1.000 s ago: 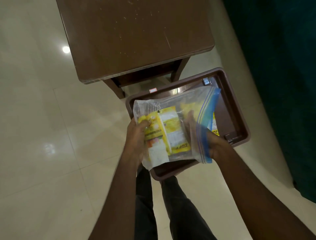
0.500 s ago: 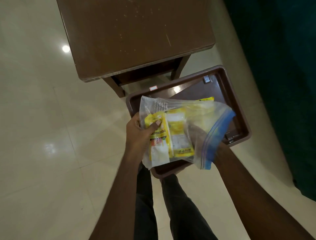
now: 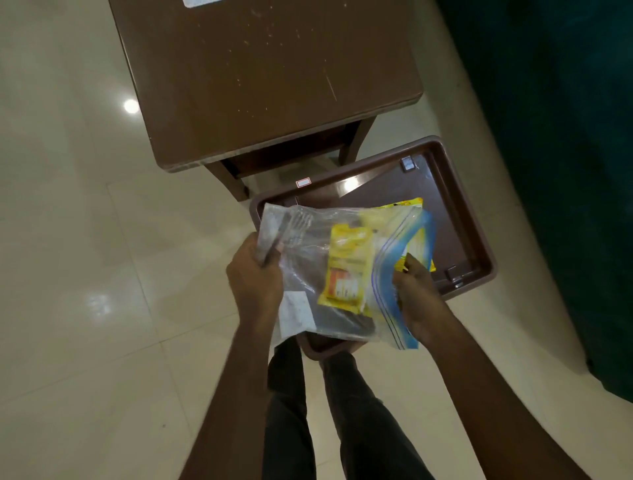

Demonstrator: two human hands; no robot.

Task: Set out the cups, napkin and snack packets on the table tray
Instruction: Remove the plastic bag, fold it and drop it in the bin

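Ahead of me the brown tabletop [image 3: 267,78] stands on the glossy cream floor [image 3: 68,240], flecked with pale specks and scratches. A white scrap [image 3: 198,2] lies at its far edge. The brown tray [image 3: 479,253] sits nearer and lower; I can't see what supports it.

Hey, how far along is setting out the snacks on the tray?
Barely begun. Done: nothing visibly laid on the brown tray, which is off the table. In hand: left hand grips the zip bag; right hand pinches a yellow packet at its blue mouth. Left: remaining packets, cups, napkin; no cups in view.
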